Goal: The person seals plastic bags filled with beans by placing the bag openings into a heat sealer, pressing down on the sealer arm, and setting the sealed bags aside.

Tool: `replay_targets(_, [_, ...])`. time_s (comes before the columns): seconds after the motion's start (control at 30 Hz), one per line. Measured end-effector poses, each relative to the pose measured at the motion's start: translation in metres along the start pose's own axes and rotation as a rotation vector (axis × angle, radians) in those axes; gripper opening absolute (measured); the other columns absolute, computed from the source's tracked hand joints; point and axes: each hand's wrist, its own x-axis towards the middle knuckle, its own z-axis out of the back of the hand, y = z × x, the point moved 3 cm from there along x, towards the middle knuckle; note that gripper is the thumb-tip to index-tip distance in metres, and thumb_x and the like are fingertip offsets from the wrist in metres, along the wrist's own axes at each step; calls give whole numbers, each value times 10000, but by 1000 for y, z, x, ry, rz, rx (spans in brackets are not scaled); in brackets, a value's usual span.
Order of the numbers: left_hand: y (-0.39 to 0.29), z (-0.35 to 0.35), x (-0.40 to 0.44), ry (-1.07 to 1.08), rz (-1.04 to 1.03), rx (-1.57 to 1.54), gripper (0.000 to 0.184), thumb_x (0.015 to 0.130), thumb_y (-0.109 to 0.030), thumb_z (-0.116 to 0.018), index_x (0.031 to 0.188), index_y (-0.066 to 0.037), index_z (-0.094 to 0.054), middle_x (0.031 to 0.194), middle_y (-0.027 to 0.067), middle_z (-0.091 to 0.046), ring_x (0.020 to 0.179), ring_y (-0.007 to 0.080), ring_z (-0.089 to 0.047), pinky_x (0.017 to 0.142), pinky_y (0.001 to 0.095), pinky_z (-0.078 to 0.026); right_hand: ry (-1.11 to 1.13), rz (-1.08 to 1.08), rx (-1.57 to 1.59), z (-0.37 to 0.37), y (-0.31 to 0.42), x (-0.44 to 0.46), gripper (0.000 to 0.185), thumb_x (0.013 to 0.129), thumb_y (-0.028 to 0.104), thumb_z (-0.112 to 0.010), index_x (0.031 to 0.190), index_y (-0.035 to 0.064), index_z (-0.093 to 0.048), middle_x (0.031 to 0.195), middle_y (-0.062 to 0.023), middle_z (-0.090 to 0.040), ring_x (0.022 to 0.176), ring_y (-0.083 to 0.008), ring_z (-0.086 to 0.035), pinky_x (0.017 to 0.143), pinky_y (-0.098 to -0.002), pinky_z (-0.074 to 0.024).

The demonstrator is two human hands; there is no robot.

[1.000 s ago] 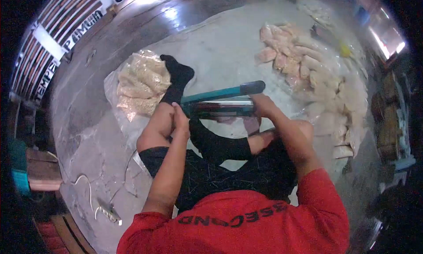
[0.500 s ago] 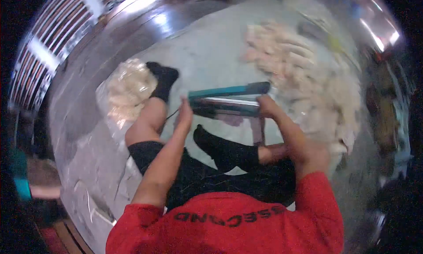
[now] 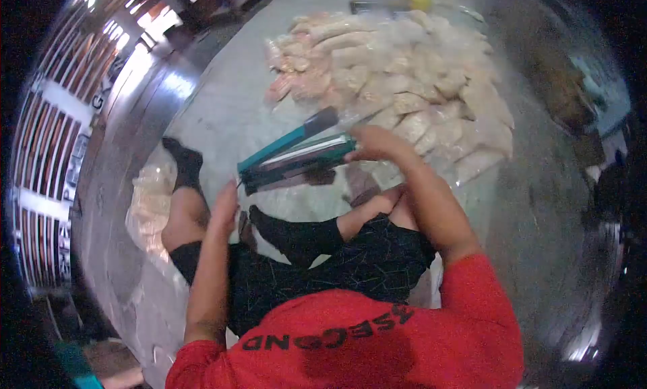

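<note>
A teal and dark heat sealer (image 3: 296, 161) with a long bare metal strip lies slantwise in front of my legs. Its teal arm (image 3: 286, 141) stands raised over the base, hinged at the left. My right hand (image 3: 377, 145) has its fingers closed round the right end of the base. Just below the left, hinged end is my left hand (image 3: 226, 203), fingers drawn together; what they hold is too blurred to make out. Under the sealer shows the pale ground sheet (image 3: 229, 116) and a dull purplish patch.
Flat clear-wrapped packs of pale goods (image 3: 404, 79) lie heaped on the sheet at the far right. A shiny bag of similar goods (image 3: 151, 200) sits left of my leg. My black-socked feet (image 3: 296, 237) flank the sealer. At lower left shows another person's arm (image 3: 118, 369).
My view has swung to the right, so the heap now stands nearer the middle. The sealer appears farther left and more tilted, with both hands still at its ends.
</note>
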Motion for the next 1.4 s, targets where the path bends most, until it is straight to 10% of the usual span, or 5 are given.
replay_targets(0.1, [-45, 108, -100, -432, -383, 147, 625, 1018, -530, -515, 1266, 37, -602, 1110, 125, -675, 1019, 263, -620, 957, 373, -462, -556, -226, 744, 9, -61, -108, 628, 858, 287, -754, 1393, 24, -556, 1395, -165, -591, 1286, -311, -562, 1080, -433, -451])
replay_targets(0.2, [43, 168, -136, -996, -334, -197, 484, 1056, -424, -485, 1214, 9, -633, 1147, 146, -675, 1056, 275, -627, 953, 380, -461, -1442, -490, 321, -67, -138, -215, 567, 1011, 308, -596, 1430, -37, -433, 1361, -237, -544, 1223, -336, -550, 1092, -461, -427])
replay_targets(0.33, [325, 123, -103, -953, 225, 89, 527, 1032, -426, -498, 1276, 27, -607, 1282, 264, -607, 1161, 374, -576, 999, 439, -436, -1019, -748, 332, -211, -169, -233, 502, 1042, 289, -538, 1417, -29, -438, 1342, -234, -554, 1200, -345, -552, 1066, -454, -442])
replay_targets(1.23, [239, 11, -5, -592, 233, 148, 428, 976, -327, -599, 1235, 13, -628, 1223, 223, -652, 1142, 381, -601, 1031, 449, -430, -1002, -1134, -205, -318, -192, -265, 430, 911, 291, -599, 1276, 65, -561, 1255, -189, -587, 1159, -383, -554, 1000, -528, -417])
replay_targets(1.4, [238, 29, -24, -646, 264, 109, 412, 965, -308, -618, 1227, 10, -631, 1213, 216, -661, 1139, 382, -605, 1037, 451, -429, -1131, -1141, -516, -158, -210, -242, 330, 888, 242, -589, 1157, 61, -648, 1248, -183, -610, 1132, -379, -576, 942, -514, -442])
